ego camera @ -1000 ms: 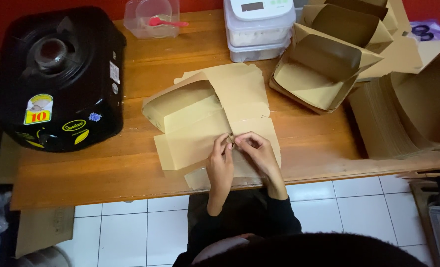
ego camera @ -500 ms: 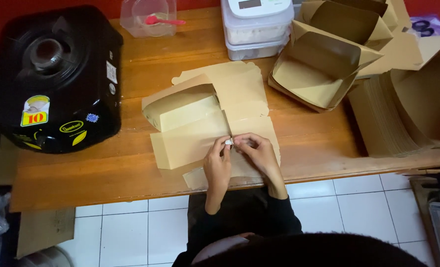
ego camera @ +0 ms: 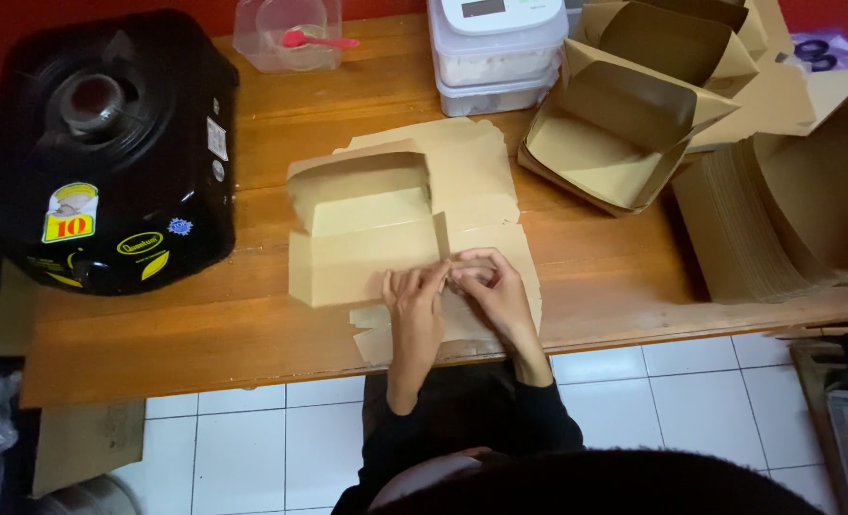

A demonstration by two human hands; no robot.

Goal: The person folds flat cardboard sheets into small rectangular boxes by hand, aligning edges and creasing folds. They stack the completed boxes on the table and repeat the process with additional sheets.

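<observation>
Surface: wooden counter (ego camera: 252,334) above a white tiled floor (ego camera: 691,401), with a red wall behind it.
Left hand (ego camera: 414,305): lies palm down on the flat part of the brown cardboard box blank (ego camera: 376,257), fingers spread and pressing on the card, fingertips meeting those of the other hand.
Right hand (ego camera: 496,291): curled just beside the left one, its fingers bent over a small fold or tab of the same card; whether it pinches the tab or only presses it cannot be told.
Hands together: touching at the fingertips, both on the card near the front edge of the counter.
Box blank: half folded at the middle of the counter, one side wall raised at the far left, the rest lying flat on a few more loose sheets of the same card.
Folded boxes (ego camera: 624,133): open, brown, standing to the right and well apart from the hands.
Flat stack (ego camera: 758,229): a pile of unfolded card at the right end of the counter.
Black gas stove (ego camera: 109,153): at the left end, with coloured stickers on its side.
Clear tub (ego camera: 286,38): at the back, holding a pink spoon (ego camera: 314,40).
White lidded containers (ego camera: 496,52): stacked at the back, near the folded boxes.
</observation>
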